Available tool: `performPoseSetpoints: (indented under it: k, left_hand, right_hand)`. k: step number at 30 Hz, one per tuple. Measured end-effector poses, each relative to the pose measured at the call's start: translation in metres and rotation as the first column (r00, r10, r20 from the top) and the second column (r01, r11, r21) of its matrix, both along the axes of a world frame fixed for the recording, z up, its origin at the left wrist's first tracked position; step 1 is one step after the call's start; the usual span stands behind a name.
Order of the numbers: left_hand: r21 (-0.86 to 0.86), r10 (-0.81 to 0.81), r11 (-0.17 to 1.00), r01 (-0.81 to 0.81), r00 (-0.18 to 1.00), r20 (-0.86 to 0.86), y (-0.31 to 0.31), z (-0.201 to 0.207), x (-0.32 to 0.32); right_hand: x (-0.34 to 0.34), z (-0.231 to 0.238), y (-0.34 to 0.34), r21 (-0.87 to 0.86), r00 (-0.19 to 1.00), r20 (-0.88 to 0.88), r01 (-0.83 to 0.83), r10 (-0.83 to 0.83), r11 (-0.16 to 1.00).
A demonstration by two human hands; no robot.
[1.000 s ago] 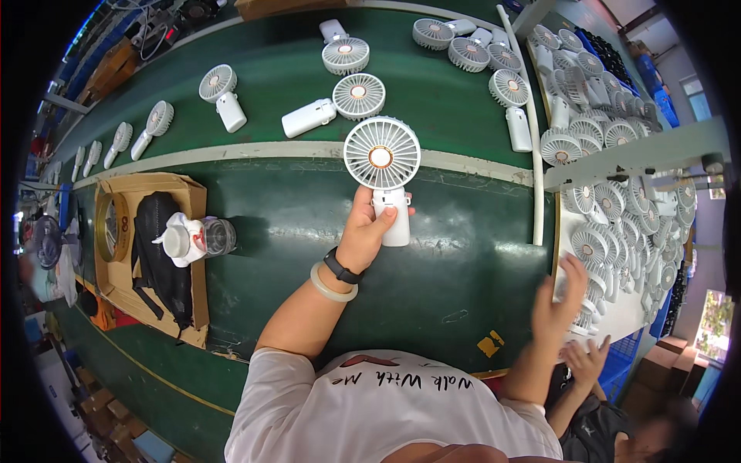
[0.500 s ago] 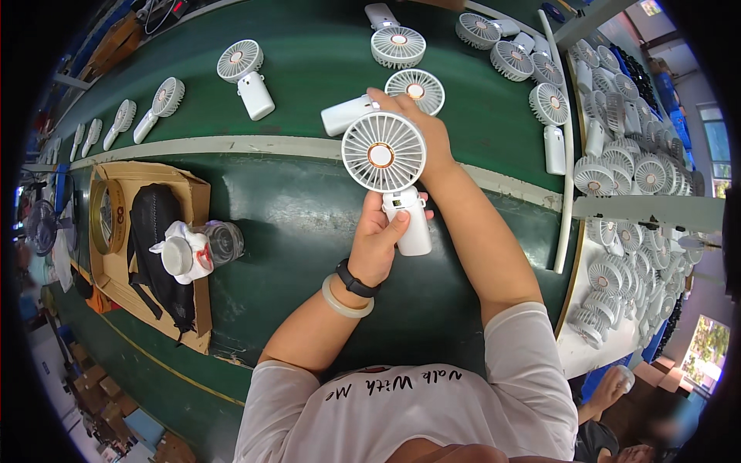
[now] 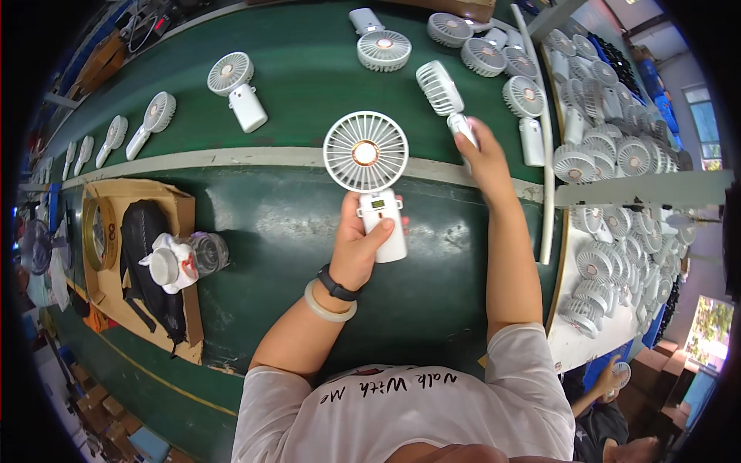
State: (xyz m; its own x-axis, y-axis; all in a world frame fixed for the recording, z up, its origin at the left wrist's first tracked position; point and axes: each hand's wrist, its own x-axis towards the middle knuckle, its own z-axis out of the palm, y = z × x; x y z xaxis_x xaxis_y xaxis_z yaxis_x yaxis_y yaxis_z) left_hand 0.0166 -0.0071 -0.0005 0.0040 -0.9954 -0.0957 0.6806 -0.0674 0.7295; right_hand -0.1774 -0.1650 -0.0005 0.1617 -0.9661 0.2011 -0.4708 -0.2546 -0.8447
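In my left hand (image 3: 361, 241) a white handheld fan (image 3: 366, 151) stands upright, its round grille facing me and my thumb on the handle below a small dark display. My right hand (image 3: 486, 157) grips the handle of a second handheld fan (image 3: 441, 88) above the green belt. That fan tilts up and to the left, its head seen from the side. Beyond it, another fan (image 3: 384, 50) lies on the belt, and a further fan (image 3: 234, 76) lies to the left. A fan (image 3: 524, 99) lies close to the right of my right hand.
On the left of the green table (image 3: 285, 293), a cardboard tray (image 3: 193, 231) holds a black pouch and a tape roll, with a clear jar (image 3: 208, 253) beside them. Several fans crowd a white table (image 3: 567, 351) at right, past a white rail (image 3: 547, 224). A co-worker's hand (image 3: 610, 380) holds a fan there.
My right hand has picked up the fan that lay on the belt behind the left-hand one and carried it right. My left hand and its fan have shifted slightly left in view.
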Motion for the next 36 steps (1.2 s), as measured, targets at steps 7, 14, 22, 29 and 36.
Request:
performPoseSetpoints:
  k: [7, 14, 22, 29, 36]
  left_hand:
    - [0.027, -0.113, 0.992, 0.12, 0.976, -0.185, 0.008, 0.007, -0.013]
    - [0.124, -0.177, 0.976, 0.177, 0.984, -0.01, 0.006, 0.002, -0.005]
    - [0.137, -0.125, 0.983, 0.125, 0.992, -0.012, 0.005, 0.003, -0.007]
    - [0.048, -0.132, 0.989, 0.14, 0.982, -0.132, 0.005, 0.0, -0.006]
    - [0.018, -0.193, 0.981, 0.194, 0.978, -0.074, 0.006, -0.002, -0.002]
  right_hand:
    - [0.008, 0.033, 0.094, 0.07, -0.035, 0.98, -0.862, -0.196, 0.503]
    - [0.012, 0.021, 0.091, 0.119, 0.081, 0.993, -0.804, -0.091, 0.582]
    - [0.019, 0.007, 0.097, 0.437, 0.501, 0.856, -0.564, -0.13, 0.701]
    - [0.02, 0.012, 0.095, 0.388, 0.607, 0.793, -0.428, -0.058, 0.816]
    - [0.02, 0.008, 0.095, 0.382, 0.586, 0.808, -0.44, -0.062, 0.813]
